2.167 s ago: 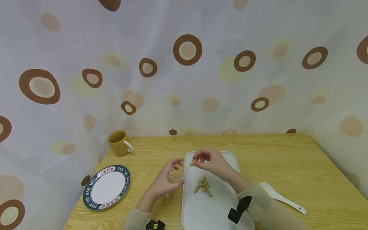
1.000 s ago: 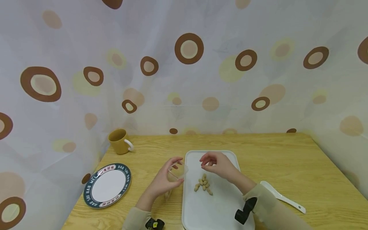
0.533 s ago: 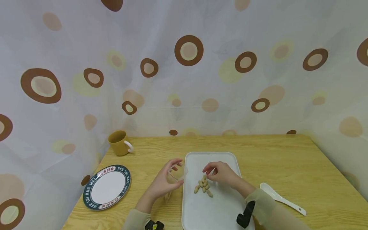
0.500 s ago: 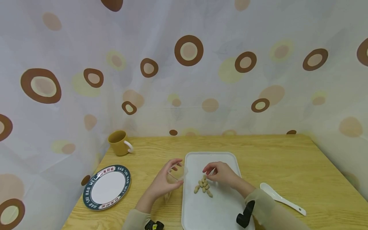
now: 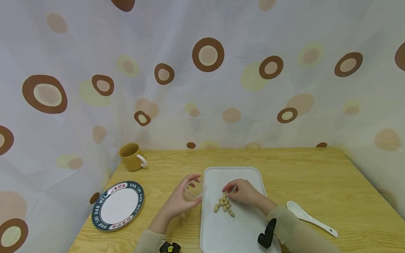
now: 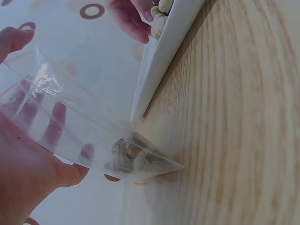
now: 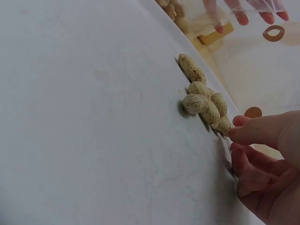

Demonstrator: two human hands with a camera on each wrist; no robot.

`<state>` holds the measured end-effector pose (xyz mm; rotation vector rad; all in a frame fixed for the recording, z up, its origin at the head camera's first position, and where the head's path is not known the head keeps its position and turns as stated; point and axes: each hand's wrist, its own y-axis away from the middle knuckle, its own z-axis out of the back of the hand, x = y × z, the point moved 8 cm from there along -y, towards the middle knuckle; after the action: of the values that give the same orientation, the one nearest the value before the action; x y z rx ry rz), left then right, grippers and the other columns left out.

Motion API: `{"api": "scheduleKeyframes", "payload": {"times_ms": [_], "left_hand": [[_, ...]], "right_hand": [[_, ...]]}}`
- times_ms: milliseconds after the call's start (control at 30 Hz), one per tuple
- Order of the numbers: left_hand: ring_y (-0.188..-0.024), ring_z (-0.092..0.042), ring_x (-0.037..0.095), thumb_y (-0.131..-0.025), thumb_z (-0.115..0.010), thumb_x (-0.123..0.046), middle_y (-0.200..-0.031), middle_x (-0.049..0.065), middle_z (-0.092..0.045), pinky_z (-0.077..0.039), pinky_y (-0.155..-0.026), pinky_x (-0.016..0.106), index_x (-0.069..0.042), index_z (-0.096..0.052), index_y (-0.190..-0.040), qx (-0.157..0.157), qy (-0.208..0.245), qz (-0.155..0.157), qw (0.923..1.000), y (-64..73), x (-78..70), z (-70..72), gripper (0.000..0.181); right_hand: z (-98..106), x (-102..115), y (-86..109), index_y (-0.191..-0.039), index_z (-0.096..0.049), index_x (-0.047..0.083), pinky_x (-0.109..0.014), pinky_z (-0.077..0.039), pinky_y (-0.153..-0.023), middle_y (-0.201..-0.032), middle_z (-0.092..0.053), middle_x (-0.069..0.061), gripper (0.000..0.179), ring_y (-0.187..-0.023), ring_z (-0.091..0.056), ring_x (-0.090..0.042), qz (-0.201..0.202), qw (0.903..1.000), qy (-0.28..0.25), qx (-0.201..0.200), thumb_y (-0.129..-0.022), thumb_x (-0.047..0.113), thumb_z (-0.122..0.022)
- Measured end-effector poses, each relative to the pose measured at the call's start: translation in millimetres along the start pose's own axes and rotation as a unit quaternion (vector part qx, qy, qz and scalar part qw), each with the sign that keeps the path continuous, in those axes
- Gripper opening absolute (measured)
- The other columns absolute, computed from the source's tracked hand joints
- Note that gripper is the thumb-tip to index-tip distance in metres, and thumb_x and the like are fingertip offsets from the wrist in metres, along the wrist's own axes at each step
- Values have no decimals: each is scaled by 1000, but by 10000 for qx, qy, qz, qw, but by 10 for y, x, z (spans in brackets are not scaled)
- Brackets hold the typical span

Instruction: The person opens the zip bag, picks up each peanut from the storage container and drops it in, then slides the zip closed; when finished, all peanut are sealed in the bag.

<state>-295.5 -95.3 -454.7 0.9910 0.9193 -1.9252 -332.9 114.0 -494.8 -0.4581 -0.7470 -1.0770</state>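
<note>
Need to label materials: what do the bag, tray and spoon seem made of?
Bag: thin, glossy clear plastic film, by its glare and see-through creases.
Tray: smooth, matte white, probably plastic, given its even surface.
Spoon: smooth, ceramic or plastic; its uniform white fits either.

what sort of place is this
Probably an indoor tabletop workspace, perhaps a staged booth: a creased white backdrop printed with brown ovals rises behind and beside a yellowish wood-grain table, on which a mustard-yellow cylindrical mug with a white handle stands.
</note>
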Motion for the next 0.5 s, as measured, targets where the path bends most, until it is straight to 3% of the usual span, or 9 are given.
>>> {"api": "scheduleKeyframes", "payload": {"times_ms": [167,500], "left_hand": [[-117,-49,34,-82,-77,-11,-131,11,-54,-38,-99,52,-17,-44,-144,-27,29,-8,10000,5,-10,5,70],[-118,-48,35,-82,-76,-10,-132,12,-54,-36,-100,56,-12,-43,-144,18,84,8,10000,-4,-8,-5,70]], "right_hand": [[-20,6,-5,-97,-76,11,-23,-44,-64,-86,-64,1,21,-71,-51,-12,132,9997,204,11,-81,-1,-72],[-45,13,-7,-90,-74,12,-22,-43,-65,-82,-61,2,15,-73,-50,-11,238,9989,409,42,-82,1,-74]]}}
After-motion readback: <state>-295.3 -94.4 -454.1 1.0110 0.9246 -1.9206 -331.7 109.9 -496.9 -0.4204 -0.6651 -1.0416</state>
